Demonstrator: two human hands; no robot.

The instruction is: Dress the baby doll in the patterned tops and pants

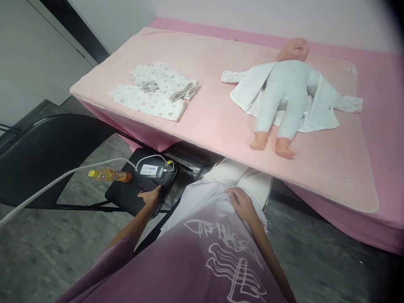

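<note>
On the black chair seat to my left, my left hand (pixel 150 196) has its thumb and fingers closed on the edge of a dark, flat phone (pixel 147 183). Just beyond it lies a white power bank (pixel 151 170) with a cable plugged in. My right hand (pixel 241 202) rests on my lap, fingers stretched out over the white shirt hem, holding nothing. A baby doll (pixel 284 88) lies on its back on the table, its body light-coloured and its feet toward me. Its arms are in the sleeves of an open white baby shirt (pixel 322 111) spread beneath it.
Patterned baby trousers (pixel 151 99), folded over, lie on the left of the pink-covered table (pixel 208 122). A bottle of orange drink (pixel 110 175) lies on the chair seat (pixel 126 198). A white cable (pixel 72 171) runs off to the left past the black chair back (pixel 53 155).
</note>
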